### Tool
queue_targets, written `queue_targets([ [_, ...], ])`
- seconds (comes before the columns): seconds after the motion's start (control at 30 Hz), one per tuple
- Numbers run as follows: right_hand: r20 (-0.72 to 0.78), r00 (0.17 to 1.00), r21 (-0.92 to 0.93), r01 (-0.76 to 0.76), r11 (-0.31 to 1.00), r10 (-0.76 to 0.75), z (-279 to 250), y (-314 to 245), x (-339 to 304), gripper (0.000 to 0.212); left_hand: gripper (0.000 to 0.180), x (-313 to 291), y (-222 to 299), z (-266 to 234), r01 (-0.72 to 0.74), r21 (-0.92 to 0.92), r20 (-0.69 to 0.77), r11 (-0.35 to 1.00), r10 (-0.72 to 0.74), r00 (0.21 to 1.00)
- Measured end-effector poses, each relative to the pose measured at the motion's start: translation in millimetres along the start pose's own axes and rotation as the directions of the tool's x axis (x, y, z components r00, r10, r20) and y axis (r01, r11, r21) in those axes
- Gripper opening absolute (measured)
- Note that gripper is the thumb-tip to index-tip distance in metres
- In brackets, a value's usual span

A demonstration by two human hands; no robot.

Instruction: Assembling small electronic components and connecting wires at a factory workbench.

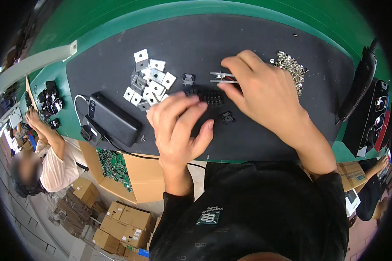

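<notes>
My right hand [268,89] has its thumb and fingers closed round a small piece with two pale parallel bars [214,81]; something dark red shows between the bars, and the fingers hide the rest. Left of it, my left hand [174,126] hovers with bent fingers and the thumb apart, holding nothing I can see. Its fingertips are nearest to a cluster of small black parts [212,99]. One black part [188,79] lies above that cluster and another black part [228,117] below. Silvery square plates with holes [157,75] are heaped beyond my left hand.
A pile of small screws [292,67] lies right of my right hand. On the dark mat [248,32] at left sits a black power bank [113,119] with cables. A black handheld tool [359,82] stands at the right edge. Co-workers and cardboard boxes [128,222] surround the table.
</notes>
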State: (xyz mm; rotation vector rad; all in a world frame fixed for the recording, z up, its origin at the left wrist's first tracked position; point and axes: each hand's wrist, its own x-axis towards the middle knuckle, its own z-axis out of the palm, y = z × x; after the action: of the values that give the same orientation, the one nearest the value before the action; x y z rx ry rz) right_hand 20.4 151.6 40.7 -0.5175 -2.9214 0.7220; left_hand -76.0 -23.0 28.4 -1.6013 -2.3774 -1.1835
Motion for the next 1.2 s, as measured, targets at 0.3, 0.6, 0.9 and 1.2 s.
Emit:
queue_targets([
  [0.3, -0.172, 0.985, 0.323, 0.032, 0.946, 0.025, -12, 4, 0, 0.022, 0.036, -26, 33, 17, 0.255, -0.089, 0.237, 0.963, -0.228, 0.944],
  [0.6, -0.074, 0.988, 0.729, -0.037, 0.684, 0.133, -15, 19, -46, 0.025, 0.023, -28, 42, 22, 0.487, -0.185, 0.284, 0.853, -0.428, 0.858],
  [0.9, -0.010, 0.981, 0.746, -0.122, 0.655, 0.194, -14, 26, -75, 0.025, 0.026, -19, 56, 38, 0.578, -0.725, 0.317, 0.374, -0.564, 0.762],
  [1.2, -0.109, 0.984, 0.735, -0.013, 0.678, 0.138, -8, 33, -81, 0.029, 0.029, -15, 57, 48, 0.561, -0.703, 0.332, 0.438, -0.495, 0.803],
])
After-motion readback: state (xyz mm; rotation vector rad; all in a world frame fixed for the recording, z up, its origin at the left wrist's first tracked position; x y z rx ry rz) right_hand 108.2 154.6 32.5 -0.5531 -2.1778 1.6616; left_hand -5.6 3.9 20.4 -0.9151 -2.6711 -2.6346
